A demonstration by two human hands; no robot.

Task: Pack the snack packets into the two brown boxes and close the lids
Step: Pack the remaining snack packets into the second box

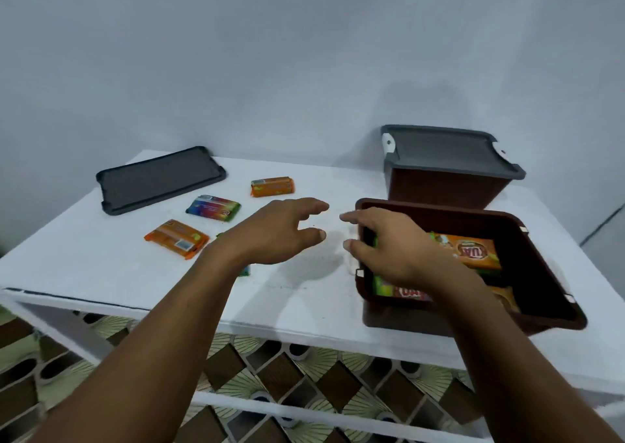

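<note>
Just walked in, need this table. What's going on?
A person is packing snacks. The far brown box is lidded; the near brown box is open, partly filled. The left hand hovers over the table, the right hand over the near box's rim, both open. Loose packets and a grey lid lie out.

I see a white table [84, 263], brown near box [399, 310] and far box [439, 189], dark grey fitted lid [446, 151] and loose lid [159, 178], orange far packet [272, 186] and near packet [176, 238], rainbow-striped middle packet [213, 207], brown-and-green patterned floor [236, 375].
</note>
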